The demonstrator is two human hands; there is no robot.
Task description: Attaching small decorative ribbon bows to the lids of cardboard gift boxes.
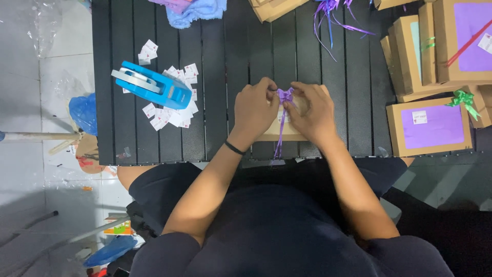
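Even, diffuse overhead light, moderately bright. The dark slatted table [215,77] shows faint sheen, no hard glare. Soft shadow lies under the table edge. Focus is sharp centrally; slight softness and wide-angle stretch at the edges.

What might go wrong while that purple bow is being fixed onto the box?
Both hands, left hand and right hand, pinch the purple bow, so it may end up crooked. Its ribbon tail hangs past the table edge and could snag. The small brown box lies near that edge and might slide off.
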